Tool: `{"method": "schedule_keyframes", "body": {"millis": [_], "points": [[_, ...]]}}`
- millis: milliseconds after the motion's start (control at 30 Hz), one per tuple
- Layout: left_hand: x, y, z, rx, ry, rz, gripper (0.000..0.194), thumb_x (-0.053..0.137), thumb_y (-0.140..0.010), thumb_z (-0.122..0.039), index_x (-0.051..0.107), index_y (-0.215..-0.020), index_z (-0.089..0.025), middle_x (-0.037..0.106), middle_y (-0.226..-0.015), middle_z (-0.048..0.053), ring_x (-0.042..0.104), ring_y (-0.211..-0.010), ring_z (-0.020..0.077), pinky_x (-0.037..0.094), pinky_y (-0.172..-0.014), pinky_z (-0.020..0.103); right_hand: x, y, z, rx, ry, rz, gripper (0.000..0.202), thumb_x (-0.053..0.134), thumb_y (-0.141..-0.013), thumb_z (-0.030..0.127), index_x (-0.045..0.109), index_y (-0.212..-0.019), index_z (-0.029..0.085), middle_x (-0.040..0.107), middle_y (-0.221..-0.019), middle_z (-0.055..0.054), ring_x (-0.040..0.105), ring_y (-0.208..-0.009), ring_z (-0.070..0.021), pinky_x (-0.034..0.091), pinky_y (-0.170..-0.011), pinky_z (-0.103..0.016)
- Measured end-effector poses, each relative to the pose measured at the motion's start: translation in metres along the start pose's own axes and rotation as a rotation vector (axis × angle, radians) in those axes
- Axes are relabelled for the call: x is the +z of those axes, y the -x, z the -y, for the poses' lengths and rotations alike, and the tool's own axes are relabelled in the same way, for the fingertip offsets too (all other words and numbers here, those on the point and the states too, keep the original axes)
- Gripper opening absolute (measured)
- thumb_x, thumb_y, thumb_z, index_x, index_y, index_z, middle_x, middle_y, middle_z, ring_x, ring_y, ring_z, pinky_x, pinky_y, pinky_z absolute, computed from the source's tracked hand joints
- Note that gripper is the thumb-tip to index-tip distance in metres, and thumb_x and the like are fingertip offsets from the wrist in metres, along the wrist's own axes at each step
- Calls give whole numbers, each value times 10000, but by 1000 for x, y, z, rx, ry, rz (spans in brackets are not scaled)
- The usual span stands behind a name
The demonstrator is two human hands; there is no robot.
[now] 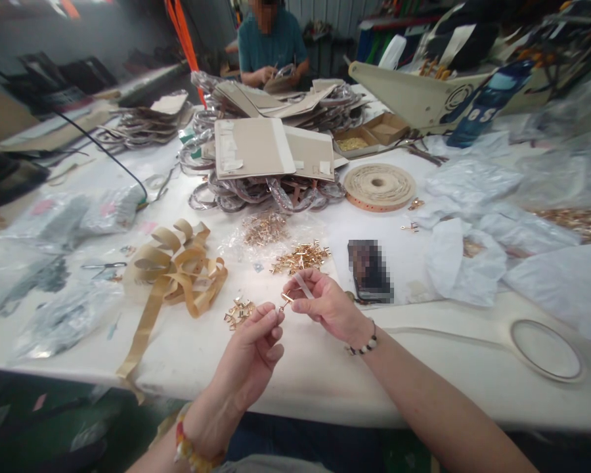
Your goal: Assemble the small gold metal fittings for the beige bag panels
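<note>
White table (pixel 305 387); gold fitting (pixel 286 299) between hands (pixel 257 351) (pixel 331 307) (fingertips of both pinching it).

Both arms in, bare forearms. Left forearm (pixel 211 410) enters from 7 o'clock, aimed at 1. Right forearm (pixel 438 401) enters from 4–5 o'clock, aimed at 10. Left hand (pixel 256 338): thumb and index pinched, other fingers curled loosely, palm side turned toward 3 o'clock. Right hand (pixel 328 305): thumb and index also in a pinch, thumb toward 9 o'clock, fingers bent. Fingertips close together near centre, left set at 8 o'clock of right set.
</note>
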State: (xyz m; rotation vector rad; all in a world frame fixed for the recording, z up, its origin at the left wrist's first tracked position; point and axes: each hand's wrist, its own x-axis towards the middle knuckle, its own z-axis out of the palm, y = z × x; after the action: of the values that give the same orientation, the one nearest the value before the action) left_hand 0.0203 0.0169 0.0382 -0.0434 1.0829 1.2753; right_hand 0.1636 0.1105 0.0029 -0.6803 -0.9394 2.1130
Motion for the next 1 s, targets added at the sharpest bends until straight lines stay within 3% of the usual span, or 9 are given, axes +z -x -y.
{"method": "schedule_keyframes", "body": {"millis": [467, 533, 633, 733, 1000], "points": [[2, -2, -2, -31, -32, -61, 363, 804, -656, -93, 543, -893, -182, 578, -731, -61, 501, -478, 13, 191, -336, 92, -1, 0, -3, -42, 72, 18, 457, 907, -600, 141, 625, -952, 208, 706, -971, -30, 664, -862, -156, 322, -417, -144], [1, -3, -2, -50, -23, -61, 348, 790, -666, -89, 545, -895, -179, 581, -731, -57, 510, -479, 16, 192, -329, 91, -1, 1, -3, -48, 67, 18, 450, 903, -602, 126, 618, -941, 208, 708, -961, -21, 664, -860, -148, 384, -475, -159], [-1, -5, -2, -79, -19, -57, 324, 768, -686, -87, 548, -905, -179, 586, -727, -50, 524, -479, 24, 191, -317, 89, 0, 1, -4, -57, 31, 34, 452, 903, -597, 105, 601, -918, 204, 711, -942, -4, 666, -883, -137, 504, -682, -218], [-2, -4, -2, -100, -31, -45, 319, 762, -704, -91, 549, -922, -185, 592, -727, -47, 530, -478, 28, 191, -313, 83, 1, 2, -5, -51, -16, 47, 485, 912, -585, 100, 575, -916, 210, 707, -928, 10, 665, -906, -137, 518, -810, -270], [-7, -4, -1, -170, -117, 22, 456, 893, -672, -283, 560, -971, -198, 661, -863, 12, 578, -564, 48, 220, -334, 82, 3, 3, -2, -15, -127, 46, 517, 925, -566, 77, 557, -901, 217, 697, -901, 32, 678, -872, -125, 523, -775, -243]]}}
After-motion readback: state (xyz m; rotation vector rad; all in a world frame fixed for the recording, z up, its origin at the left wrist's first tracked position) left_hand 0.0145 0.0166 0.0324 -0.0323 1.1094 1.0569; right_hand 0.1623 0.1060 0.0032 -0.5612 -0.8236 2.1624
